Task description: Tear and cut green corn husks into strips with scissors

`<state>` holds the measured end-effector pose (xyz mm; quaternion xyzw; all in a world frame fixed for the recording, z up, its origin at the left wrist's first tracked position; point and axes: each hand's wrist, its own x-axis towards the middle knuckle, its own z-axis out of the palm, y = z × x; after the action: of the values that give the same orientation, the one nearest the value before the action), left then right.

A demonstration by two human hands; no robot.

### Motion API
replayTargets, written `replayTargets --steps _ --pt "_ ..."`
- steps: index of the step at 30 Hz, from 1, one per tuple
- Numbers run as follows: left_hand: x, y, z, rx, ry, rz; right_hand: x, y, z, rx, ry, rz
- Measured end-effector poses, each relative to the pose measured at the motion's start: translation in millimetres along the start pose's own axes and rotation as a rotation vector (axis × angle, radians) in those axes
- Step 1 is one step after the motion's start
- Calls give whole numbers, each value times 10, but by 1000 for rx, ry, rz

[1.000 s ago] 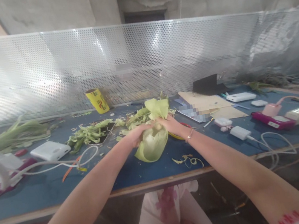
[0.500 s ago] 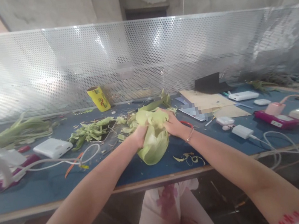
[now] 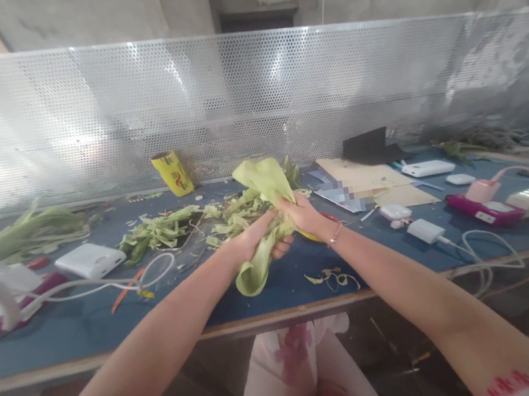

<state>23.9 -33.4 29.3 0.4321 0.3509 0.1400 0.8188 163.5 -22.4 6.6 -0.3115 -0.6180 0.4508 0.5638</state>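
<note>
Both my hands meet over the middle of the table around a bunch of pale green corn husks (image 3: 266, 181). One broad husk stands up above my fingers, and another curls down below them toward the table's front edge. My left hand (image 3: 255, 234) is closed on the lower part, its fingers partly hidden behind the husk. Wrapped round the middle of the bunch is my right hand (image 3: 302, 215), with a bracelet at the wrist. A red and yellow curved object beside my right hand is mostly hidden. Behind lie loose husk pieces (image 3: 239, 212).
Husk strips (image 3: 163, 232) lie over a dark flat object left of centre. Long leaves (image 3: 32, 233) lie farther left. A yellow roll (image 3: 172, 174) stands near the perforated screen (image 3: 118, 114). White chargers, cables and purple power strips (image 3: 484, 208) flank both sides. Cardboard (image 3: 362, 175) lies right.
The husks have turned in my hands: the broad one now stands higher, and the lower end is narrower and shifted left. My hands have come closer together.
</note>
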Motion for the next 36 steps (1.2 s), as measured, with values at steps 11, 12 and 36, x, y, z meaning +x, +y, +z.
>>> replayTargets --steps 11,12,36 --pt "6 -70 11 224 -3 117 58 -10 6 -41 78 -21" --pt "3 -76 6 238 -22 126 56 -17 5 -51 78 -24" --pt "113 -136 -54 502 258 427 67 -52 -204 -118 18 -52"
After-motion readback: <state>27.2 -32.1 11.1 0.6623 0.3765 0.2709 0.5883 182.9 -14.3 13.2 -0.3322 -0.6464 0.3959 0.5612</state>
